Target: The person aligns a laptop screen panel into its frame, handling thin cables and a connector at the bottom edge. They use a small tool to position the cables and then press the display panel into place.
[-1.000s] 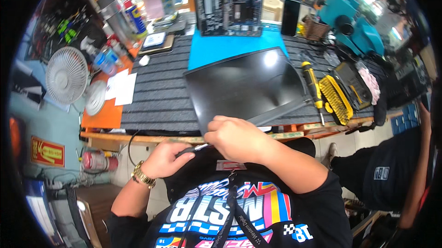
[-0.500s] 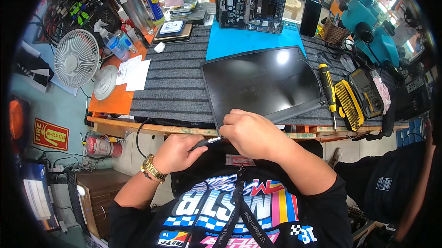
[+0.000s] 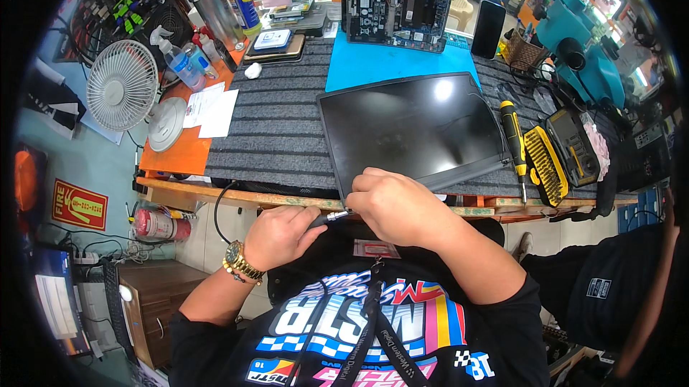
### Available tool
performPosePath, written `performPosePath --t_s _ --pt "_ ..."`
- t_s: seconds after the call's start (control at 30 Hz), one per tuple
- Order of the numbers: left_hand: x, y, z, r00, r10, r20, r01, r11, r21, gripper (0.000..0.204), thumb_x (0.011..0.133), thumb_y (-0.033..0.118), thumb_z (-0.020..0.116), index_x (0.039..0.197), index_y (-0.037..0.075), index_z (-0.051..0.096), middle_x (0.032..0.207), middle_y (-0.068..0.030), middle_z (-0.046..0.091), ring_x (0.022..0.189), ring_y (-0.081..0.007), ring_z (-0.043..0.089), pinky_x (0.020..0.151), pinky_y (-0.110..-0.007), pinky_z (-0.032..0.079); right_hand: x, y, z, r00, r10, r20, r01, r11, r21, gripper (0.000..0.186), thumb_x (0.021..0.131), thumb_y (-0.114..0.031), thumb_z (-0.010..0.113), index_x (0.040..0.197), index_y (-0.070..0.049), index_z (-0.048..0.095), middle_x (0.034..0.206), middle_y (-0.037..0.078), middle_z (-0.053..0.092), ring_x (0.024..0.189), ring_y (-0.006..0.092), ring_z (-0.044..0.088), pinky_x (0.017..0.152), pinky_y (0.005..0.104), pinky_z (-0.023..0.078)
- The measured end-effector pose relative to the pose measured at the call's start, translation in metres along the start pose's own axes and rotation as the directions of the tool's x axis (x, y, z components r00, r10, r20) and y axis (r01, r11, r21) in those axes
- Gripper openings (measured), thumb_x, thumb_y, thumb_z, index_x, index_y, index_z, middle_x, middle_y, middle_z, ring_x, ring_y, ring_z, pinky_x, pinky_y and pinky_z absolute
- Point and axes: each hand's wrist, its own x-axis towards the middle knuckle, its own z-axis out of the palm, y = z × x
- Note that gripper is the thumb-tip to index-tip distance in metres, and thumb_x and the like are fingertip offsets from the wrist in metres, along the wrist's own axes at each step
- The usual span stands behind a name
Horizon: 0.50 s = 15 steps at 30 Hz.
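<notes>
A dark laptop screen panel (image 3: 416, 128) lies tilted on the grey striped mat, its near left corner at the table's front edge. Over that corner, my right hand (image 3: 402, 207) is closed with its fingertips bent down; what they pinch is hidden behind the knuckles. My left hand (image 3: 276, 235) grips a black-handled tool (image 3: 330, 217) with a silver metal front end, which points right toward the right fingertips. A black cable (image 3: 217, 218) runs down from the table edge toward the left hand.
An opened laptop base (image 3: 398, 10) stands on the blue mat (image 3: 387, 67) behind the screen. To the right lie a yellow-black screwdriver (image 3: 512, 139), a bit holder (image 3: 545, 164) and a bit case (image 3: 574, 146). A white fan (image 3: 123, 85) and spray bottle (image 3: 179, 64) stand left.
My left hand has shifted slightly right and up, bringing the tool's metal end nearer the right fingertips. The right hand stays almost in place at the screen corner. The view has moved slightly.
</notes>
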Motion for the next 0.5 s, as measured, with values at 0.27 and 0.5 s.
performPosePath --t_s 0.27,0.5 --pt "-0.004 -0.005 -0.008 0.991 -0.131 0.025 0.132 0.987 -0.087 0.026 0.101 0.025 0.089 0.114 0.003 0.082 0.085 -0.0181 0.077 0.077 -0.0410 0.077 0.071 -0.049 0.062 -0.001 0.004 -0.002 0.999 -0.025 -0.039 0.025 1.000 0.008 0.003 0.096 -0.004 0.078 0.098 -0.003 0.079 0.099 0.013 0.072 0.104 0.0383 0.073 0.092 0.0506 0.063" --pt "-0.018 -0.008 -0.026 0.971 -0.239 0.023 0.240 0.962 -0.129 0.022 0.103 0.021 0.086 0.113 0.003 0.081 0.084 -0.0179 0.076 0.072 -0.0387 0.076 0.067 -0.046 0.058 -0.003 -0.002 -0.004 0.997 -0.072 -0.039 0.068 0.993 -0.094 0.005 0.094 -0.006 0.079 0.098 -0.003 0.077 0.116 0.013 0.069 0.110 0.0348 0.069 0.096 0.0481 0.056"
